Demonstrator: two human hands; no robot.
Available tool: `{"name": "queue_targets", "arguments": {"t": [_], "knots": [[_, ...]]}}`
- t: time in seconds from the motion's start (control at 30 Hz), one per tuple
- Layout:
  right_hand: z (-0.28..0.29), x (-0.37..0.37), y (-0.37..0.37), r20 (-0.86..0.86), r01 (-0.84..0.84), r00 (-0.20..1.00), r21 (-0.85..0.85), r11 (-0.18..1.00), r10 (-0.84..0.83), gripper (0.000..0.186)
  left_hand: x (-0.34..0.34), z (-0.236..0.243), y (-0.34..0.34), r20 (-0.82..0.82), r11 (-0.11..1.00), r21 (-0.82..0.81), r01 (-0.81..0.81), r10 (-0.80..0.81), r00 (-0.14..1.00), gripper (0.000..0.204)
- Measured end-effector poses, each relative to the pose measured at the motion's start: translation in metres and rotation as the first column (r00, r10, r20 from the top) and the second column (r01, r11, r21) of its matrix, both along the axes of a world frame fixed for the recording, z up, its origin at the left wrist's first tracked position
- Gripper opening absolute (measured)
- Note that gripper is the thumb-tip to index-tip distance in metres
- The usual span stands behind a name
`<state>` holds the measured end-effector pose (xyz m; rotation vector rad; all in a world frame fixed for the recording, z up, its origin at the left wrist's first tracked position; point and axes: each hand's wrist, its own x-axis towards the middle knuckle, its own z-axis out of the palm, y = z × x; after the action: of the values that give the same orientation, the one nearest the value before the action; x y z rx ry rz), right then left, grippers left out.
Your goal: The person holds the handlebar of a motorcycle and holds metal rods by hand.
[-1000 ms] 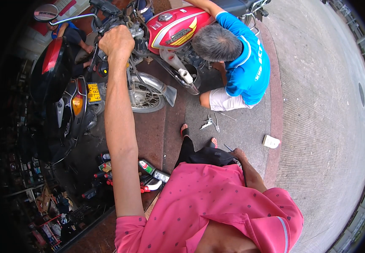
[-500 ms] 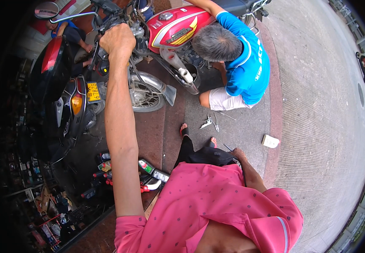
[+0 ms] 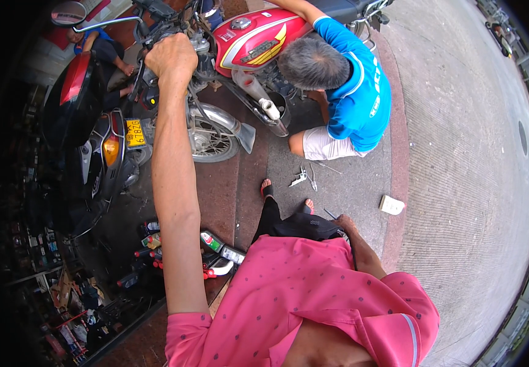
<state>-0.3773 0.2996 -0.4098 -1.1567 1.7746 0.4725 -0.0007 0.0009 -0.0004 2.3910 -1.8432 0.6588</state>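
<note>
My left arm reaches forward, and my left hand (image 3: 171, 58) is closed in a fist at the front of a red motorcycle (image 3: 231, 52). The fist is over its handlebar; the grip itself is hidden under my fingers. Low at my side, my right hand (image 3: 346, 225) is closed around a thin grey rod-like tool (image 3: 330, 213); its handle is hidden. Beside the motorcycle crouches a co-worker (image 3: 362, 92) in a blue shirt, one arm over the tank and seat. A silver exhaust muffler (image 3: 267, 110) points toward me.
Pliers (image 3: 313, 183) and a silver hand tool (image 3: 300, 177) lie on the ground before my feet. To their right stands a white container (image 3: 391, 205). A black scooter (image 3: 96, 165) and several bottles (image 3: 212, 241) are at left. Another person (image 3: 102, 49) sits behind the scooter.
Both my hands stay nearly where they were. On the road at the far right, a passing motorbike has moved farther up the picture.
</note>
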Motion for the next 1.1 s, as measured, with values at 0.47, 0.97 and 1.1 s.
{"name": "queue_targets", "arguments": {"t": [0.47,0.97,1.1], "knots": [[0.0007,-0.0001,-0.0013,-0.006,-0.003,1.0,-0.012,1.0,0.003,0.04,0.0024,-0.002,-0.0029,-0.013,1.0,0.011,-0.008,0.008,1.0,0.023],[-0.0064,-0.0042,-0.0004,0.017,0.001,1.0,-0.021,1.0,-0.001,0.039,-0.0008,-0.0001,-0.0029,-0.017,1.0,0.009,-0.015,0.016,1.0,0.025],[-0.0063,-0.0032,-0.0005,0.017,0.008,1.0,-0.02,1.0,-0.008,0.039,0.0008,-0.0007,-0.0022,-0.019,1.0,0.011,-0.022,0.022,1.0,0.024]]}}
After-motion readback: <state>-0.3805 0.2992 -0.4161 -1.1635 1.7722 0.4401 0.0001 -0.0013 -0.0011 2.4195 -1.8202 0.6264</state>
